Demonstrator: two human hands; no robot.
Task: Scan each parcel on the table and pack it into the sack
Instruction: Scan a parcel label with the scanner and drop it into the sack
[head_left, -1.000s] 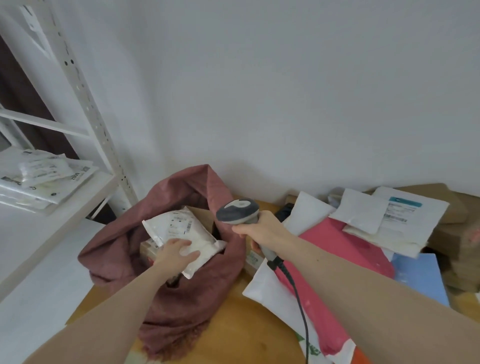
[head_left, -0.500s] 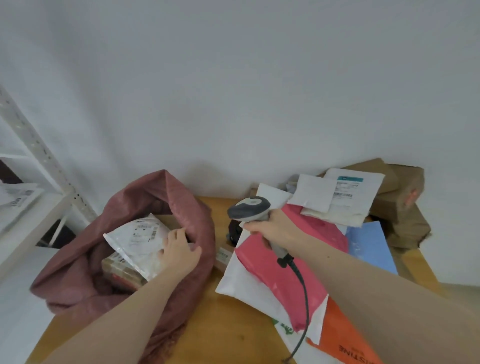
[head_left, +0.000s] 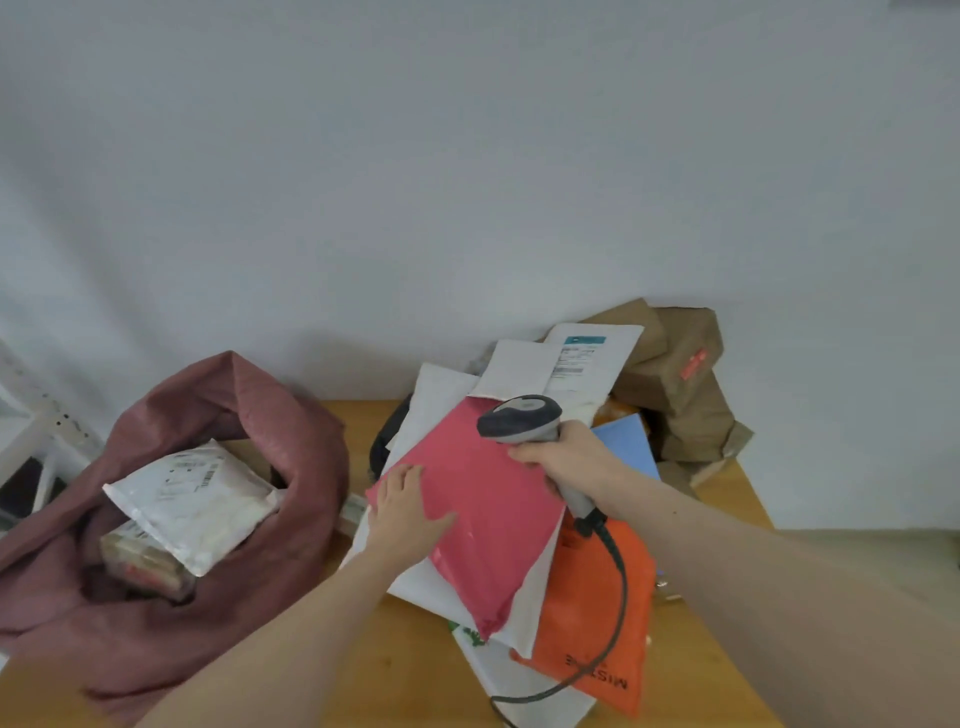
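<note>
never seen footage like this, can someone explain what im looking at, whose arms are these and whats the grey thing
There is no machine here. One camera, worn on a person's head, looks down at their two bare arms. The right hand grips the grey thing, a corded barcode scanner. The left hand lies flat on a pink parcel, the top of a pile on the wooden table: white, orange and blue mailers and brown paper packages. At left a dark red sack stands open with a white parcel inside. The job is to scan each parcel, then pack it into the sack.
</note>
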